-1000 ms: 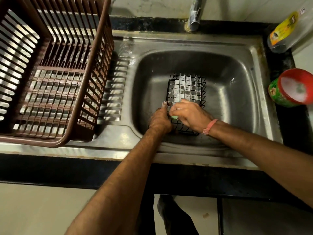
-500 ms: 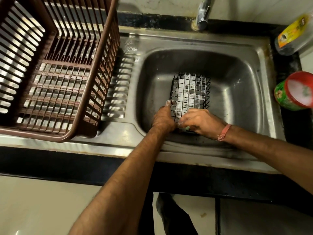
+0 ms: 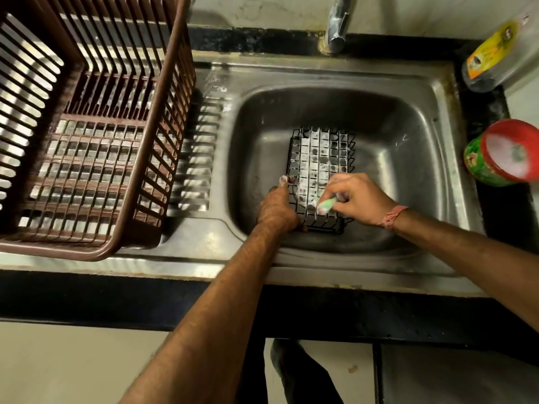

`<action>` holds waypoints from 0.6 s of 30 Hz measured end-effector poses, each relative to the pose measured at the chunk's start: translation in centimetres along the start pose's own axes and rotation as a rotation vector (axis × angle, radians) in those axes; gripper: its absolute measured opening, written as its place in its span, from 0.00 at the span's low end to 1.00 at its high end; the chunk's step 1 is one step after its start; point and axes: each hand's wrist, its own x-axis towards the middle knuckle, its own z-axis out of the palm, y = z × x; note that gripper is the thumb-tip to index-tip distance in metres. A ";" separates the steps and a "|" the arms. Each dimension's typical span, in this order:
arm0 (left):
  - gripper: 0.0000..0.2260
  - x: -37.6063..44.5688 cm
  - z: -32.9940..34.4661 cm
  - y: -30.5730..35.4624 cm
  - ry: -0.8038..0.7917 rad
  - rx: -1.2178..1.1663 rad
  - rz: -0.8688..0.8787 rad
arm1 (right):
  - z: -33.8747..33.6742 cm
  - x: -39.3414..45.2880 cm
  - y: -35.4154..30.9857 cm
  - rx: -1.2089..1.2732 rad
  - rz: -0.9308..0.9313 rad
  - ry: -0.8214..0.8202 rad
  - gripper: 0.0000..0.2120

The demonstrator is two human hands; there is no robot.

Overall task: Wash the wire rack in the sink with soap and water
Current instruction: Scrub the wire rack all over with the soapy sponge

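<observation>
Since a moment ago my right hand [image 3: 357,199] has slid rightward, baring the green scrubber [image 3: 326,205] pinched in its curled fingers against the soapy rack [image 3: 320,161]. My left hand [image 3: 277,209] grips the rack's near left corner. It sits in the sink [image 3: 408,158].

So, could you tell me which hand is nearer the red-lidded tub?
Right hand, scrubbing inside the sink, sits nearer the tub; left hand grips the rack's far side.
</observation>
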 end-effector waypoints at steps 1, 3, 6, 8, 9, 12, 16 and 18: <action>0.61 0.0 0.0 0.0 0.002 0.002 0.005 | -0.5 0.5 0.8 0.023 0.054 0.039 0.06; 0.61 0.0 -0.1 0.0 -0.003 0.006 0.010 | -1.8 2.3 2.4 0.026 0.189 0.212 0.06; 0.59 0.3 0.1 -0.2 -0.005 -0.033 0.000 | -3.2 6.0 4.0 -0.009 0.349 0.464 0.07; 0.58 0.3 0.2 -0.2 -0.005 -0.047 0.001 | -3.2 7.7 3.8 0.001 0.392 0.536 0.07; 0.57 0.4 0.2 -0.3 -0.003 -0.044 0.005 | -2.9 8.1 3.4 0.008 0.400 0.526 0.08; 0.58 0.5 0.2 -0.5 0.010 -0.016 0.016 | -1.3 6.8 1.8 0.018 0.366 0.353 0.08; 0.59 0.4 0.1 -0.5 0.015 -0.003 0.024 | -0.4 1.5 0.6 0.055 0.203 0.067 0.12; 0.59 0.3 0.1 -0.5 0.019 0.010 0.024 | -0.4 -1.0 -0.2 0.042 0.135 -0.130 0.12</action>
